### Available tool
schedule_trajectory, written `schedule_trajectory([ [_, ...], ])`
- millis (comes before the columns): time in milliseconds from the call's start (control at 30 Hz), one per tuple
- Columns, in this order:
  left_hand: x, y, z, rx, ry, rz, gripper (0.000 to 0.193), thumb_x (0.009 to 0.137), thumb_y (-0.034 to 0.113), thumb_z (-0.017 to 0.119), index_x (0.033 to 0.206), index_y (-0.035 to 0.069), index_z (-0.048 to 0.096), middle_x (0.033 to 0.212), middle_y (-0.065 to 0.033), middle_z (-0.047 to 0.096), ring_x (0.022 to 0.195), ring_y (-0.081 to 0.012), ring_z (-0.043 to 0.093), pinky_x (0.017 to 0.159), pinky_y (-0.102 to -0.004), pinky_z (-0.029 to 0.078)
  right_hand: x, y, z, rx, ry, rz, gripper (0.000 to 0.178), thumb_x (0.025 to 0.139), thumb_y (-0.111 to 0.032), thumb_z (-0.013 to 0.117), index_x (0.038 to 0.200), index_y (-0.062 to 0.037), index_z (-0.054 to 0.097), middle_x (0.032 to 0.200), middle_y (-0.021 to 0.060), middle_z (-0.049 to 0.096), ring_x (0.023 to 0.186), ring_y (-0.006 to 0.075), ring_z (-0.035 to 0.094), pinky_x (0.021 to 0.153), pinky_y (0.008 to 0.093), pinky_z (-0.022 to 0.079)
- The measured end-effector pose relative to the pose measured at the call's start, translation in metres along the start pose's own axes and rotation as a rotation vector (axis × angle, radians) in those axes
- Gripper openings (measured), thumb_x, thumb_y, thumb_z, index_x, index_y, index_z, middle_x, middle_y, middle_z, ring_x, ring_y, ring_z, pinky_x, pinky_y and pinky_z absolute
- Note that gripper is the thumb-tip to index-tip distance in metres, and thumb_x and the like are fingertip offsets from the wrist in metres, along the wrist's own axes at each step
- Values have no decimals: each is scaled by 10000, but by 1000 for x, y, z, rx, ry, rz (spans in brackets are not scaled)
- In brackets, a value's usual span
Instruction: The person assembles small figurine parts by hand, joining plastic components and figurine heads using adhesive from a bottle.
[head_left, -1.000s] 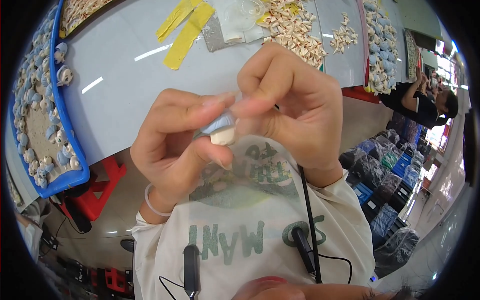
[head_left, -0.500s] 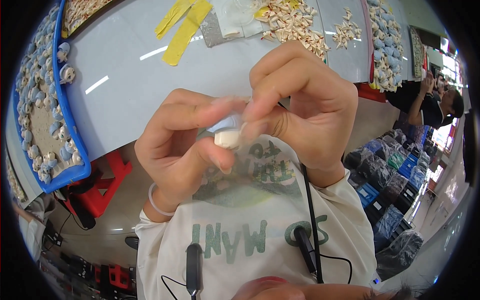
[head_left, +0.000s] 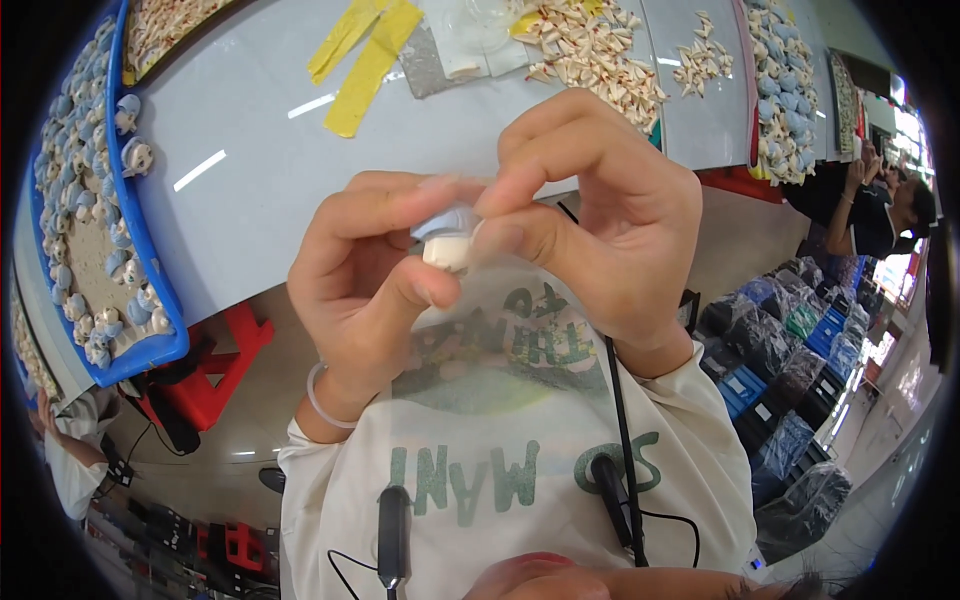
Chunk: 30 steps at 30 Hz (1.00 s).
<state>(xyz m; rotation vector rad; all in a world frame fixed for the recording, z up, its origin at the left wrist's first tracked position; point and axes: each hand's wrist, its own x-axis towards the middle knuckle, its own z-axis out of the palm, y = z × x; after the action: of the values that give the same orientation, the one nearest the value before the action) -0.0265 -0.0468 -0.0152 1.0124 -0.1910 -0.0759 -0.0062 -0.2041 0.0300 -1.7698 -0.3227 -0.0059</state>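
Observation:
In front of my chest, my left hand (head_left: 350,250) is closed on a small figurine head (head_left: 446,250) with a cream lower part and a light blue cap. Its fingers lie along the cap, and its thumb is under the cream part. My right hand (head_left: 615,205) is pinched at the figurine's right side, thumb and forefinger against it. Anything between those fingertips is hidden and blurred. Beyond my hands on the table lies a heap of small pointed cream pieces (head_left: 595,65) with reddish marks.
A blue tray (head_left: 150,290) of similar blue-and-cream heads stands at the left, with two loose heads (head_left: 137,157) beside it. Yellow tape strips (head_left: 370,75) lie on the pale table (head_left: 240,170). Farther right are a smaller pile of pieces (head_left: 703,55) and more heads (head_left: 785,100).
The figurine has shifted slightly left and up between my hands and shows more clearly. My right hand has moved a little left, still pinching at its side.

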Motion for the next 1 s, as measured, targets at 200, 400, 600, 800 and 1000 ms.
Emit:
schedule_trajectory([
  [200, 6, 4, 3, -313, 34, -306, 558, 776, 266, 657, 1173, -9, 378, 1030, -167, 557, 963, -249, 552, 821, -334, 444, 4, 0, -2, -157, 24, -154, 381, 598, -254, 763, 876, -26, 634, 948, 90, 526, 800, 163, 490, 719, 267, 381],
  [400, 11, -1, 6, -579, -143, -514, 639, 802, 339, 604, 1251, -1, 301, 1073, -164, 538, 1017, -267, 527, 862, -356, 421, 5, 5, -5, -368, -48, -250, 447, 559, -259, 761, 942, -59, 647, 1034, 103, 547, 891, 198, 498, 724, 298, 396],
  [600, 14, 18, 17, -2, -70, -458, 499, 814, 221, 556, 1194, -40, 366, 1064, -192, 543, 1032, -266, 515, 866, -351, 394, 1, 1, -43, -402, 77, -147, 358, 594, -135, 723, 934, -64, 634, 1029, 97, 559, 895, 213, 505, 763, 313, 410],
  [800, 8, 39, 0, 245, -131, -394, 348, 792, 139, 542, 1071, -56, 468, 1019, -187, 555, 972, -252, 533, 849, -342, 400, -18, 38, -170, -566, 753, 60, 307, 668, -21, 618, 973, -49, 602, 959, 87, 580, 743, 170, 567, 677, 247, 460],
  [1000, 25, 39, -13, 471, -87, -168, 266, 817, 106, 506, 1026, -57, 481, 970, -184, 551, 881, -232, 536, 810, -337, 416, -29, 65, -232, -1286, 642, 70, 279, 682, -54, 555, 951, -108, 609, 918, 84, 557, 805, 240, 544, 723, 327, 445],
])
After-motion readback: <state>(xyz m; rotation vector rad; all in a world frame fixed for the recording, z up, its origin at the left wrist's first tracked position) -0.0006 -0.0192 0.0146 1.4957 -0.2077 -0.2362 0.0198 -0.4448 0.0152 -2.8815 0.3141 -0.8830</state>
